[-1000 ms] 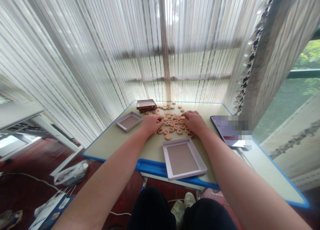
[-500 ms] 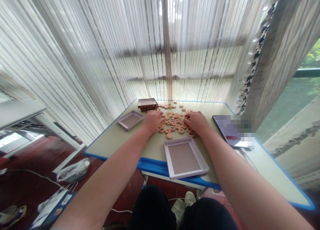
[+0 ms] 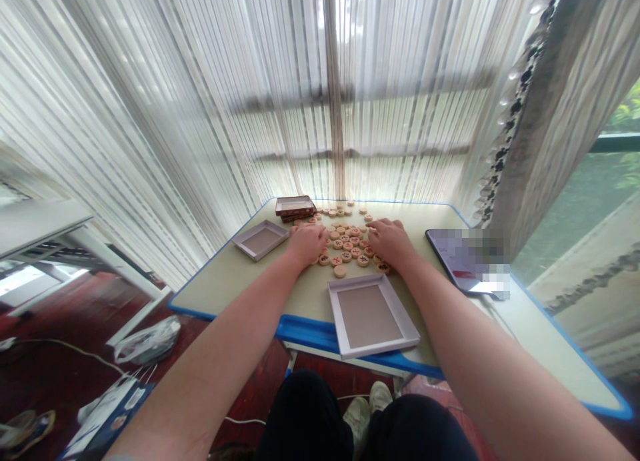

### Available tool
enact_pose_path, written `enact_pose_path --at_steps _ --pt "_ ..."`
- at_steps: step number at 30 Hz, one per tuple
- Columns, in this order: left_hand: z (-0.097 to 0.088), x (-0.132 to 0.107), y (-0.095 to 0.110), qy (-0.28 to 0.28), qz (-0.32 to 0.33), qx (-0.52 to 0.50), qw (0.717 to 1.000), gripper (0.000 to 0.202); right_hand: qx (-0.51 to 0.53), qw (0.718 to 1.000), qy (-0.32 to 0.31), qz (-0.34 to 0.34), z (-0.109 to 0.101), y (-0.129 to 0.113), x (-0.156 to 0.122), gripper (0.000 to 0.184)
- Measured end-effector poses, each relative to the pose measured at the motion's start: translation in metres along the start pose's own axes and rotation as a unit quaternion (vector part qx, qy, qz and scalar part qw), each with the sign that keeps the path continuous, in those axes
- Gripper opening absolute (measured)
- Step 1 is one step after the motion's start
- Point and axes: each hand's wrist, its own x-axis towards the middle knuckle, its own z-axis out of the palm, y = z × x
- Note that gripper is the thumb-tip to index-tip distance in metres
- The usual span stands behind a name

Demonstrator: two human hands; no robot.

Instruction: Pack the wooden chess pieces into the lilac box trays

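Several round wooden chess pieces (image 3: 347,247) with red and dark characters lie scattered on the beige table (image 3: 235,281). My left hand (image 3: 306,243) rests palm down on the left side of the pile, fingers spread over the pieces. On the right side my right hand (image 3: 389,241) lies flat the same way, fingers touching the discs. An empty shallow white box tray (image 3: 373,314) sits just in front of the pile, near the table's blue front edge.
A second empty tray (image 3: 260,239) lies at the left. A brown box (image 3: 294,206) stands at the back left, with more pieces beside it. A dark tablet (image 3: 463,261) lies at the right. Sheer curtains hang behind. A bag and cables are on the floor at left.
Both hands have slid slightly over the pile, pressing the pieces a little closer together. The view has shifted a bit.
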Motion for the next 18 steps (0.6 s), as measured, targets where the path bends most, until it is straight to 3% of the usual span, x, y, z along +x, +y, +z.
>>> enact_pose_path --at_steps 4,11,18 --pt "-0.0007 0.0006 0.0 -0.006 -0.002 0.008 1.0 0.037 -0.008 0.998 -0.048 -0.046 -0.0008 -0.0033 -0.0011 0.033" --pt "-0.0018 -0.0003 -0.0027 -0.002 -0.026 0.017 1.0 0.031 -0.02 1.0 -0.002 -0.007 -0.0055 -0.0031 -0.0026 0.035" --pt "0.001 0.002 -0.0051 0.021 -0.031 -0.013 0.999 0.034 0.001 1.0 -0.025 0.014 -0.0029 -0.002 -0.0009 0.034"
